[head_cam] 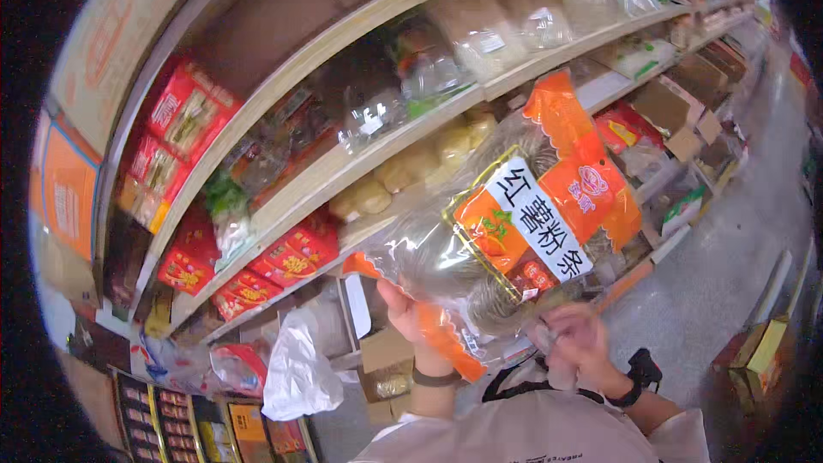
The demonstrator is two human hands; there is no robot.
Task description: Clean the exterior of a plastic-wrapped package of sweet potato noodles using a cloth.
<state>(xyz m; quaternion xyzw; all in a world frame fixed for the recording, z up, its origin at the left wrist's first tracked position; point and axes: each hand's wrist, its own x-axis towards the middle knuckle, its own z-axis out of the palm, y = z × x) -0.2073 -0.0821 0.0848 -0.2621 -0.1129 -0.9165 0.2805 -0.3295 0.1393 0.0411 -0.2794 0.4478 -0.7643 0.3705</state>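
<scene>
A large clear plastic bag of dried sweet potato noodles (431, 251) with orange printed ends is held up before me, tilted. My left hand (402, 315) grips its lower left end, the fingers partly behind the orange edge. Close under the bag's lower right side is my right hand (578, 341), blurred, with its fingers bent around a pale, crumpled thing, perhaps a cloth. Whether the right hand also touches the bag cannot be told.
Wooden shelves (398, 135) curve across the view behind the bag, with red packages (296, 254) and clear bags on them. A white plastic bag (301, 366) hangs at lower left. Open cardboard boxes (669, 109) stand at right, beside the grey floor (720, 257).
</scene>
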